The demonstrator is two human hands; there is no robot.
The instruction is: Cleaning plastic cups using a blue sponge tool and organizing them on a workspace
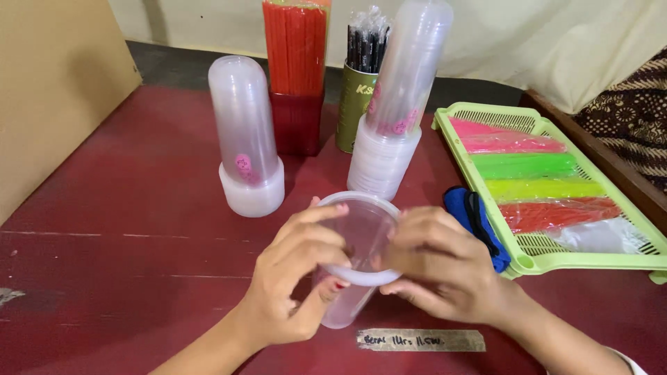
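A clear plastic cup [361, 232] is held tilted above the dark red table [125, 229], its mouth facing me. My left hand [295, 281] wraps around the cup's body from the left, thumb on the rim. My right hand [441, 267] grips the rim from the right, fingers curled over its edge. A flat clear lid seems to sit on the rim, but I cannot tell for sure.
Two upside-down stacks of clear cups [244, 132] [406, 76] stand on piles of lids behind. Red straws [297, 48], a tin of black straws [363, 62], a green tray [549, 260] of coloured straw packs, a blue cloth [479, 222], a tape strip [420, 339].
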